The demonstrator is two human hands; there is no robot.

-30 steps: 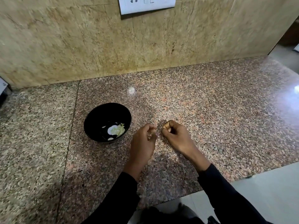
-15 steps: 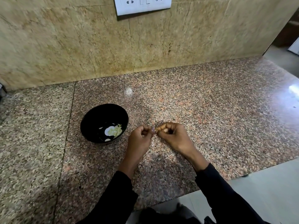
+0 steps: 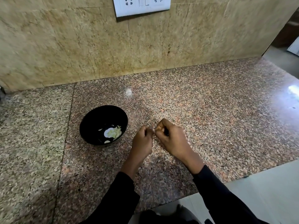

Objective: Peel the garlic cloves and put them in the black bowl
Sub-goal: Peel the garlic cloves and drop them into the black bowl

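Garlic cloves in black bowl

The person is wearing a black long-sleeved top of plain, unmarked cloth. The left black sleeve is ending in a soft, slightly bunched cuff at the wrist, leaving the bare left hand showing. The right black sleeve is fitting likewise, its cuff stopping just short of the bare right hand.

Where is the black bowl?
The black bowl sits on the granite counter, just left of the left hand, below the wall socket.
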